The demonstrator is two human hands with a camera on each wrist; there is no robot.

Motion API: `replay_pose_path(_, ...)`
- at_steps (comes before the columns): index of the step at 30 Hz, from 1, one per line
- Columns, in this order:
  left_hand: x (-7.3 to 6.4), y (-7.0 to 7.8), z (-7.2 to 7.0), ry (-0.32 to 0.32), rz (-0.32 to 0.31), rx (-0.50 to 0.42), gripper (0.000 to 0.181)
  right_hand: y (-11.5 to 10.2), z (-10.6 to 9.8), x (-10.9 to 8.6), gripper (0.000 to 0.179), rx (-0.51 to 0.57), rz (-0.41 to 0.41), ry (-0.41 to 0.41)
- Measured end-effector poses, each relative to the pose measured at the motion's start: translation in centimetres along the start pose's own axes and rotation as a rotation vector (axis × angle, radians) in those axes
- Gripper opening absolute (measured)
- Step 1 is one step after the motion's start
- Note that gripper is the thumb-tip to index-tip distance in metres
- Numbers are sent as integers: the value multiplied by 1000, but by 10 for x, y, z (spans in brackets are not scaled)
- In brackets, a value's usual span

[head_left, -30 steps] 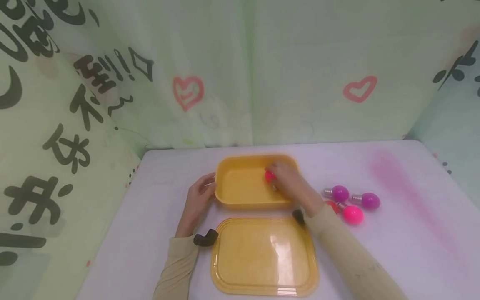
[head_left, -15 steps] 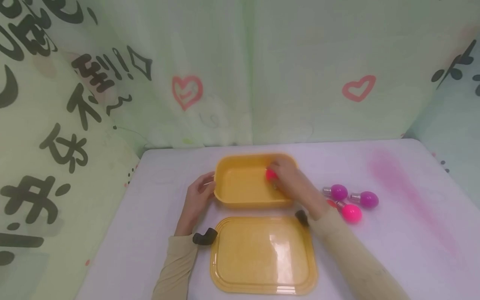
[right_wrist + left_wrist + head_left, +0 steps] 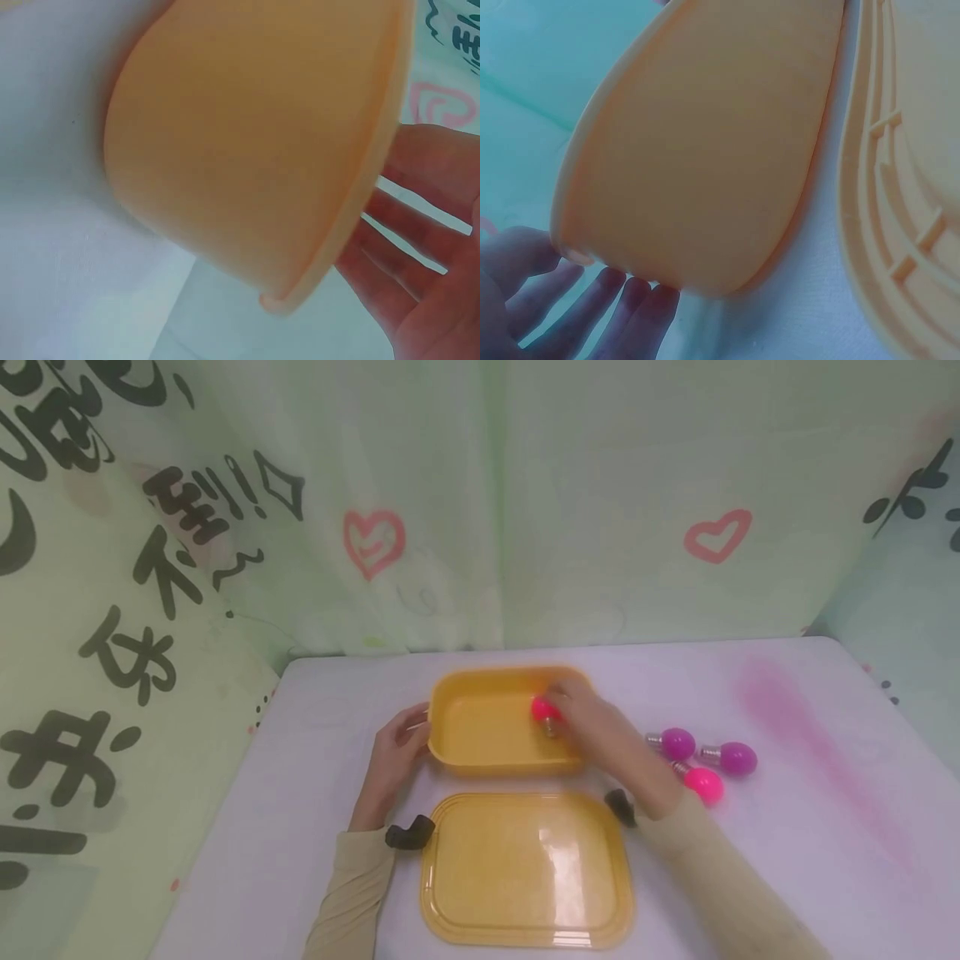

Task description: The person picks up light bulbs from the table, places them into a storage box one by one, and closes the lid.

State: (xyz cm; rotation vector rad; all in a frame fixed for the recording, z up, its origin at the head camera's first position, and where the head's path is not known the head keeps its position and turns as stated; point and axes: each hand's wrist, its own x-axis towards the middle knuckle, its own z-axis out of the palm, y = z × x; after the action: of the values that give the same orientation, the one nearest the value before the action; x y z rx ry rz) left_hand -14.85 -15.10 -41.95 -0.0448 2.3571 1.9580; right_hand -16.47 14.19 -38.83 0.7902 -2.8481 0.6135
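Note:
A yellow box point(image 3: 480, 760) without its lid stands on the table. Inside, toward its right end, a pink light bulb point(image 3: 545, 709) lies with its metal base toward the near side. My right hand point(image 3: 592, 722) reaches over the right rim, fingertips right beside the bulb; in the right wrist view its fingers point(image 3: 420, 225) are nearly straight and the box wall hides their tips. At the box's left end my left hand point(image 3: 397, 756) rests its extended fingers point(image 3: 592, 307) against the wall, just under the rim.
A yellow lid point(image 3: 525, 872) lies flat in front of the box. To the right are two purple bulbs point(image 3: 677, 743) and another pink bulb point(image 3: 703, 786), partly behind my right forearm. Black wrist devices point(image 3: 410, 834) sit near the lid's upper corners. Fabric walls point(image 3: 562, 527) enclose the table.
My right hand has drawn slightly right and loosened from the pink bulb, which shows more fully. A red bulb seen before is now hidden behind the right forearm. My left hand stays put.

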Motion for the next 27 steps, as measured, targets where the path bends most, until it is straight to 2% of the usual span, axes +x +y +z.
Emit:
replay_pose_path(3,0,0,0,2,-7,5,44,1,-3,-6,36,8,-16,12)
replay_pose_path(7,2,-1,0,4,-10,6,44,3,-6,-11,35,17,6,0)
replay_pose_path(13,15,-23,-1,11,-5,-10,44,4,-11,-20,36,3,46,-33)
replay_pose_path(16,19,-31,-1,23,1,-16,44,3,-14,-25,38,-13,25,-26)
replay_pose_path(20,20,-34,-1,37,19,-13,42,3,-17,-32,38,-20,13,-20)
replay_pose_path(27,20,-34,0,40,35,-16,39,5,-23,-46,46,12,96,-87)
